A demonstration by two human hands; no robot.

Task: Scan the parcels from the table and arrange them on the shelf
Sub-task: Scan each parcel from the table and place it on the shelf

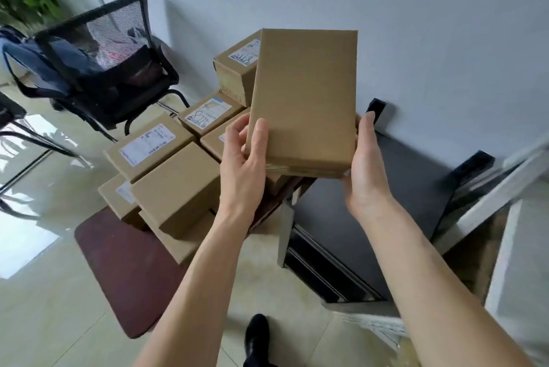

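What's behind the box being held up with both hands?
Behind the held box sit stacked labelled parcels: one at the top, another lower, and a third showing only a label corner. How far the stack runs behind it is hidden.

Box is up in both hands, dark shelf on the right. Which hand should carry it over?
Right, probably. The right hand grips the held box on the edge beside the dark shelf; the left hand sits toward the stacked parcels.
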